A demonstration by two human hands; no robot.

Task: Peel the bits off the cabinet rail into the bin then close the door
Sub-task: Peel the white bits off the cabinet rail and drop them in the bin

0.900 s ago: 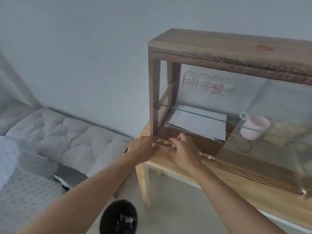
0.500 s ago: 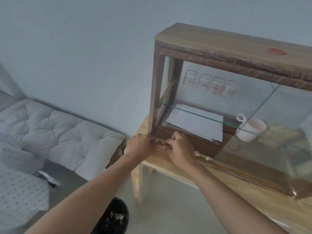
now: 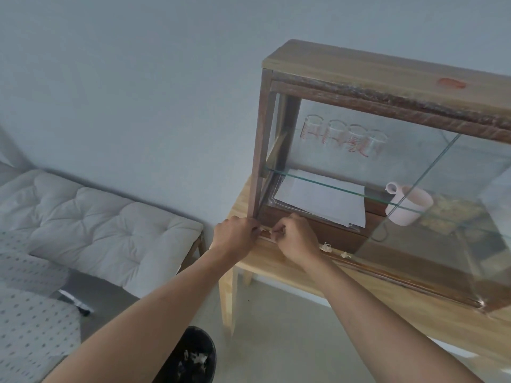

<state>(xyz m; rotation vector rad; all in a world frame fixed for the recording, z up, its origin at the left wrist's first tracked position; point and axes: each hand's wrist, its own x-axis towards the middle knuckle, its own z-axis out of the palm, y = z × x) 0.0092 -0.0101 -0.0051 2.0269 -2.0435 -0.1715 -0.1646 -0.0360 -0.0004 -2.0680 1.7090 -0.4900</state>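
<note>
A wooden cabinet [image 3: 359, 70] with glass sides stands on a light wood table [image 3: 414, 305]. Its sliding glass door [image 3: 456, 217] is pushed to the right, so the left half stands open. Both hands sit at the left end of the bottom rail [image 3: 387, 272]. My left hand [image 3: 235, 236] presses against the rail by the corner post. My right hand [image 3: 297, 240] pinches at a pale bit on the rail with curled fingers. Two pale bits [image 3: 326, 246] lie on the rail just right of it. A black bin [image 3: 190, 357] with white scraps stands on the floor below.
Inside the cabinet are marked glass beakers [image 3: 343, 136], a glass shelf [image 3: 318, 183], white papers [image 3: 323, 200] and a pink jug [image 3: 409, 204]. A tufted grey bench cushion [image 3: 91, 217] lies to the left, with a dotted fabric [image 3: 27, 322] in front of it.
The view has shifted and the cabinet sits more to the right. Both hands stay at the rail's left end, the right fingers curling tighter on a bit.
</note>
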